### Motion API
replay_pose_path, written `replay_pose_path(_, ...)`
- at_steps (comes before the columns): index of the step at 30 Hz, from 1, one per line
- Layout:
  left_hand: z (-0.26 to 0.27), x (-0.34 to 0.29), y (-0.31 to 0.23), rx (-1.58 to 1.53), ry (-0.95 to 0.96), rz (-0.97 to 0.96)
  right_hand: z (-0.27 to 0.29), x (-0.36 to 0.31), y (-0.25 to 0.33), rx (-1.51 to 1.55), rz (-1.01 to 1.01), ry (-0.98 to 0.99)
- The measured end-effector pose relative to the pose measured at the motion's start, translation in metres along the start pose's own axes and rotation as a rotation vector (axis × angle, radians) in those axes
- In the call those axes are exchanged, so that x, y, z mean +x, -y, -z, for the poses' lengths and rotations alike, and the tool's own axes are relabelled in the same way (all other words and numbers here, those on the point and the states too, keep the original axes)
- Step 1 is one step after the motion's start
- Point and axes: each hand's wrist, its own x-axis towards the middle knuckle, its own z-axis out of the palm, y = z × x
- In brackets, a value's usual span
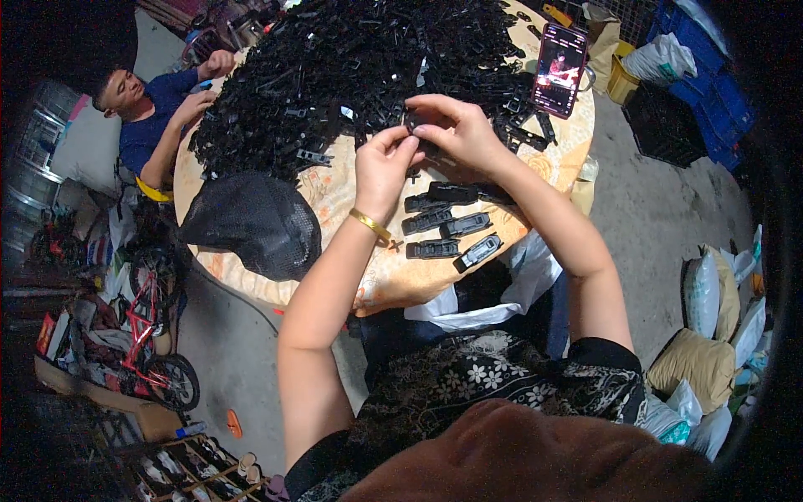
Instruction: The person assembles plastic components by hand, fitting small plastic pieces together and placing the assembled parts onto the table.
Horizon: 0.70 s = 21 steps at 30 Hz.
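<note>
Over the near edge of a large heap of black plastic parts (360,58), my two hands meet with fingertips almost touching. My left hand (386,167), with a gold bangle on its wrist, is pinched closed. Thumb and fingers of my right hand (460,134) are also closed together. A small dark piece seems to sit between the fingertips, mostly hidden, too small to name. Just below my hands, several black clip-like plastic pieces (432,220) lie in rough rows on the patterned tablecloth (368,272). One greyer clip-like piece (478,252) rests nearest the table's front edge.
A black mesh bag (251,224) lies left of my left forearm. At the right, a phone (560,69) stands propped up, its screen lit. Across the left side sits another person (155,117), hands at the heap. Blue crates (707,100) and sacks (693,368) stand on the floor.
</note>
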Motion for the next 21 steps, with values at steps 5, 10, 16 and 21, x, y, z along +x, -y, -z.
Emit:
replay_pose_path(5,0.005,0.005,0.003,-0.074,-0.07,-0.002,-0.009,-0.004,0.002,-0.318,0.3,-0.118)
replay_pose_path(10,0.002,0.004,0.001,-0.125,-0.086,0.057,-0.007,-0.004,-0.001,-0.362,0.232,-0.096)
replay_pose_path(16,0.011,0.008,-0.007,-0.167,-0.096,0.095,0.008,0.002,0.001,-0.348,0.418,-0.053)
replay_pose_path(21,0.011,0.006,-0.009,-0.138,-0.04,0.144,0.004,0.0,0.001,-0.33,0.489,0.017)
